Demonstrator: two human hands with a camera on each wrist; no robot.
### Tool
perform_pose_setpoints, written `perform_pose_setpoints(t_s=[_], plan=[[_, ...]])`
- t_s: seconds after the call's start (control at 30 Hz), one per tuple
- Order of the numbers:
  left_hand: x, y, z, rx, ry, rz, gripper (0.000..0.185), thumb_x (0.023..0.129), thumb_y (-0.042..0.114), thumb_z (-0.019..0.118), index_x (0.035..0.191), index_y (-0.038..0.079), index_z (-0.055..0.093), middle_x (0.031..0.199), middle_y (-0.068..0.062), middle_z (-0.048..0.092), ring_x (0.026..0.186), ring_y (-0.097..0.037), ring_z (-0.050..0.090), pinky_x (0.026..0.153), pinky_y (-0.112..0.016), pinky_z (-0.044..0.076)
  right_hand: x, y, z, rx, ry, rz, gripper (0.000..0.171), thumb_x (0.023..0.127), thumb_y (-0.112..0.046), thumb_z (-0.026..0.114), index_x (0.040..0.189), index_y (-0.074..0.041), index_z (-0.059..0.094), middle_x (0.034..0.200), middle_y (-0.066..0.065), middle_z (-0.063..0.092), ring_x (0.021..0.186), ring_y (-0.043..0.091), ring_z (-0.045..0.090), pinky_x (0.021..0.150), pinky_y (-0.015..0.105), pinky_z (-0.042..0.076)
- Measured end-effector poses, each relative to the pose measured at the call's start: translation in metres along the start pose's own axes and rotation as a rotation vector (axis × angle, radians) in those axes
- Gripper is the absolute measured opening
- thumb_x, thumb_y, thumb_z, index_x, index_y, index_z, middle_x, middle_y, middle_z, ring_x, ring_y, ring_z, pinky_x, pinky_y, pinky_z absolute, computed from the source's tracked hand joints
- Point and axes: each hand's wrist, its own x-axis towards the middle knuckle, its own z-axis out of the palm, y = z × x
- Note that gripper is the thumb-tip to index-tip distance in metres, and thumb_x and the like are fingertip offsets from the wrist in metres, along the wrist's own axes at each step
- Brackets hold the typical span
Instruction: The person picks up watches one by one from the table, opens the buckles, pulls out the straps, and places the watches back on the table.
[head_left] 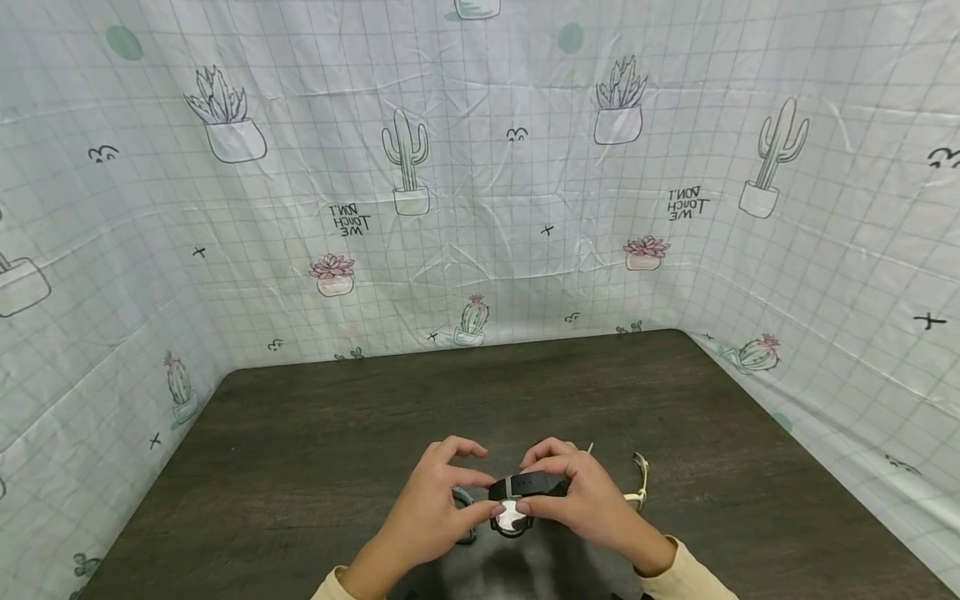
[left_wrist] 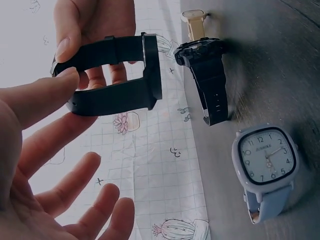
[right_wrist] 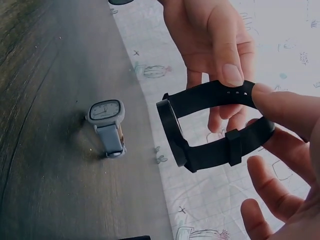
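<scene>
Both hands hold a black-strapped wristwatch [head_left: 528, 483] above the table near its front edge. Its strap is bent round into a loop, with the two ends together. Thumb and forefinger of my left hand [head_left: 431, 504] pinch the strap [left_wrist: 112, 100] near the ends; the other fingers are spread. My right hand [head_left: 585, 500] grips the strap [right_wrist: 207, 95] from the other side, between thumb and fingers. In the wrist views the watch case [right_wrist: 172, 132] is seen edge-on. How the strap ends are joined is hidden by the fingertips.
On the dark table [head_left: 337, 433] lie a pale grey-blue square watch [left_wrist: 265, 160], partly behind my left hand in the head view, a black watch [left_wrist: 212, 92], and a watch with a cream-yellow strap [head_left: 639, 487] to the right. A patterned curtain [head_left: 480, 167] encloses the table's back and sides.
</scene>
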Motion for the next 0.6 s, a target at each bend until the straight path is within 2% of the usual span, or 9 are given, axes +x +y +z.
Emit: perform_pose_setpoints(t_s=[0.13,0.37,0.6], plan=[[-0.0008,-0.0009,-0.0004,-0.001,-0.014,-0.007,0.020,0.082,0.036,0.078,0.094,0.020,0.080,0.120,0.009,0.057,0.110,-0.016,0.049,0.082,-0.033,0.048,-0.0006,-0.0003,-0.0021,0.025,-0.002,0.003,0.012,0.079,-0.032,0.081,0.088,-0.026,0.076,0.104,-0.004,0.062,0.097,0.011,0.052,0.085,0.031,0.043],[-0.0009,-0.0028,-0.0018,0.007,-0.031,-0.038,0.020,0.081,0.036,0.079,0.095,0.021,0.080,0.121,0.008,0.058,0.113,-0.016,0.049,0.085,-0.036,0.047,-0.0010,0.0008,-0.0049,0.046,0.010,-0.007,0.012,0.079,-0.030,0.081,0.089,-0.025,0.077,0.103,-0.003,0.063,0.097,0.013,0.053,0.085,0.033,0.039],[-0.0001,-0.0011,-0.0010,0.007,-0.047,-0.041,0.021,0.081,0.038,0.079,0.093,0.021,0.079,0.120,0.009,0.057,0.112,-0.019,0.050,0.081,-0.031,0.049,-0.0005,0.0012,-0.0049,0.041,0.004,0.007,0.012,0.078,-0.031,0.081,0.088,-0.026,0.077,0.102,-0.004,0.063,0.097,0.013,0.053,0.087,0.037,0.036]])
